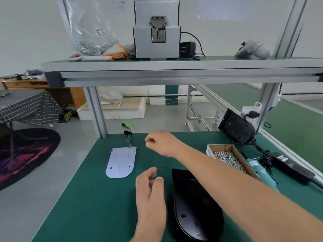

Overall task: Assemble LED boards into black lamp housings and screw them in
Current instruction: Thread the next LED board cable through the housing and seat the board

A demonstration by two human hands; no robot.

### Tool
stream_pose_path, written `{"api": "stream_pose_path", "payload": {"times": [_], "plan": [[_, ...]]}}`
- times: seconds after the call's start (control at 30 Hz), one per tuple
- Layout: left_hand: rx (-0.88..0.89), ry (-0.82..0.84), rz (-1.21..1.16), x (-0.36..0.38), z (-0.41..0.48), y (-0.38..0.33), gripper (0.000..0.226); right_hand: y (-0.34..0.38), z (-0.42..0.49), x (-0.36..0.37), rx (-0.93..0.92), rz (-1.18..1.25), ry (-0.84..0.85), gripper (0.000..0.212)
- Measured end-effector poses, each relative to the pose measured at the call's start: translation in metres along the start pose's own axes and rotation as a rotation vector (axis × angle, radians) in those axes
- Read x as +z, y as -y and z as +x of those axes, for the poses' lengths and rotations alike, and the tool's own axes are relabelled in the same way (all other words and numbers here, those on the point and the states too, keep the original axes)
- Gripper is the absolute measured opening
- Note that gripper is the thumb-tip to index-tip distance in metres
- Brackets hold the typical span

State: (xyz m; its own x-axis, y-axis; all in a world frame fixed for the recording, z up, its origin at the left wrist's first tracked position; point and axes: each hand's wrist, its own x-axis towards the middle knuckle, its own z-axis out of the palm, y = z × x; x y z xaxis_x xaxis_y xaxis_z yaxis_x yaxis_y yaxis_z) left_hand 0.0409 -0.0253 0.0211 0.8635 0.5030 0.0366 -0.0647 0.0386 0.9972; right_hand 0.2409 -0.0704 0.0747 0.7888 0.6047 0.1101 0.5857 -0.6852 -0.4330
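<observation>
A white LED board (pixel 120 162) lies flat on the green mat (pixel 90 198), with coloured wires (pixel 128 140) running off its far end. A black lamp housing (pixel 195 206) lies near the front, partly under my right forearm. My right hand (pixel 162 142) hovers just right of the board's far end. Its fingers are curled in, and I see nothing in them. My left hand (pixel 150 186) hangs between board and housing, close to the housing's left edge, with its fingers loosely curled and holding nothing.
A cardboard box of screws (pixel 227 158) and a teal electric screwdriver (pixel 258 170) lie at the right, beside a black power adapter (pixel 293 166). A second black housing (pixel 236 127) leans at the back right. The shelf above holds a screw feeder (pixel 157 28).
</observation>
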Motion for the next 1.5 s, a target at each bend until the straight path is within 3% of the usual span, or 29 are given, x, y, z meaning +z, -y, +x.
{"api": "stream_pose_path", "payload": {"times": [0.17, 0.37, 0.6, 0.67, 0.83, 0.97, 1.03, 1.27, 1.4, 1.5], "plan": [[-0.038, -0.116, -0.133, 0.0, 0.003, -0.003, 0.029, 0.02, 0.047, 0.032, -0.072, -0.032, 0.108, 0.042], [-0.087, -0.21, -0.202, -0.003, 0.015, 0.001, 0.025, 0.035, 0.067, 0.056, -0.066, -0.1, 0.255, 0.032], [-0.096, -0.199, -0.207, -0.001, 0.016, 0.005, 0.027, 0.024, 0.068, 0.048, 0.114, 0.021, 0.081, 0.032], [-0.088, -0.201, -0.207, -0.001, 0.015, 0.004, 0.027, 0.022, 0.065, 0.045, 0.086, -0.003, 0.095, 0.021], [-0.095, -0.201, -0.222, -0.001, 0.017, 0.003, 0.027, 0.024, 0.076, 0.053, 0.026, -0.085, 0.152, 0.041], [-0.103, -0.204, -0.235, -0.001, 0.018, 0.004, 0.028, 0.027, 0.08, 0.059, 0.052, -0.221, 0.238, 0.027], [-0.103, -0.201, -0.225, -0.001, 0.018, 0.004, 0.029, 0.027, 0.078, 0.06, 0.09, -0.262, 0.201, 0.02], [-0.087, -0.173, -0.228, -0.002, 0.015, 0.001, 0.029, 0.012, 0.072, 0.041, 0.232, -0.005, -0.08, 0.046], [-0.055, -0.171, -0.221, -0.002, 0.015, 0.001, 0.027, 0.003, 0.061, 0.031, 0.272, 0.254, -0.099, 0.013], [0.034, -0.121, -0.152, -0.002, 0.011, 0.004, 0.025, -0.005, 0.046, 0.021, 0.274, 0.468, -0.124, 0.025]]}}
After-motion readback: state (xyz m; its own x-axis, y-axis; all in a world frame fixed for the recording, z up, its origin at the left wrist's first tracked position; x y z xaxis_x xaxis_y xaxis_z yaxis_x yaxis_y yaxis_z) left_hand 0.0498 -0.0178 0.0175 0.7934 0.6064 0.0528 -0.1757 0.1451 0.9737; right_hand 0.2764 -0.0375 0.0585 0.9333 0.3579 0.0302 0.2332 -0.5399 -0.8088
